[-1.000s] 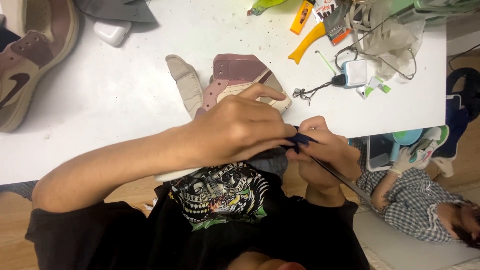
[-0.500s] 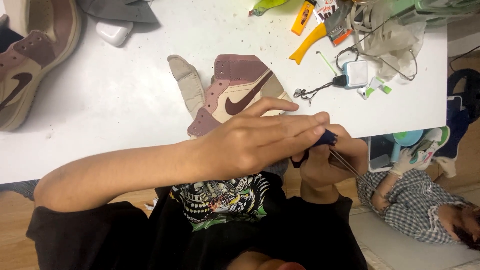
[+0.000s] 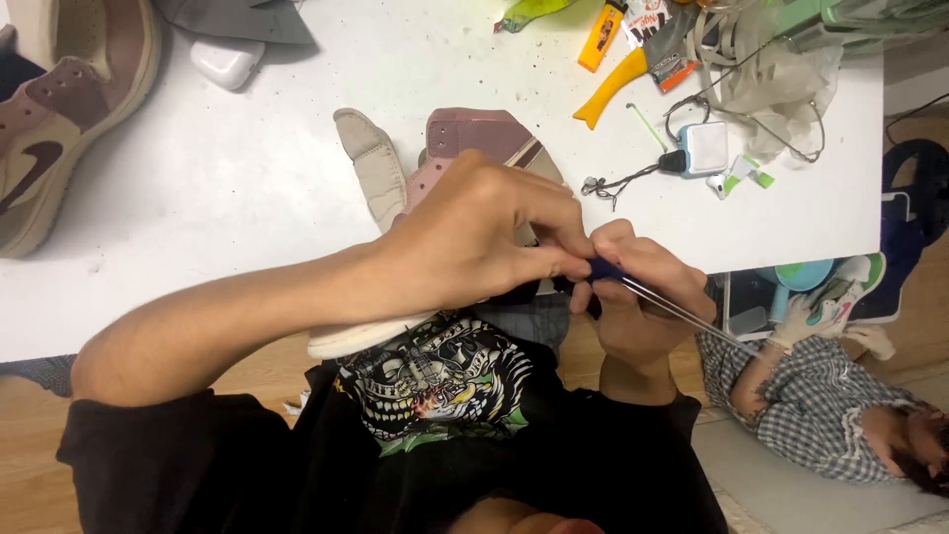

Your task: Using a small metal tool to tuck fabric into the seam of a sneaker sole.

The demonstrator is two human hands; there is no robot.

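A mauve and beige sneaker (image 3: 465, 133) lies on its side at the near edge of the white table (image 3: 198, 227), its pale sole (image 3: 351, 338) hanging over the edge. My left hand (image 3: 484, 237) reaches across from the left and lies over the shoe's upper, fingers pinched at its right side. My right hand (image 3: 633, 302) sits just off the table edge, touching the left fingertips. It grips a thin metal tool (image 3: 682, 311) with a dark blue handle, the shaft pointing down and right. The tool's tip is hidden between the fingers.
A second sneaker (image 3: 59, 129) lies at the table's far left, a white earbud case (image 3: 225, 61) beside it. A yellow knife (image 3: 618, 91), an orange lighter (image 3: 601, 38) and a white charger (image 3: 704, 148) with cable sit at back right. Another person in a checked shirt (image 3: 820, 405) lies on the floor.
My left hand has shifted up over the sneaker and now covers the side panel that showed half a second ago. My right hand stays pressed against the left fingertips with the tool.
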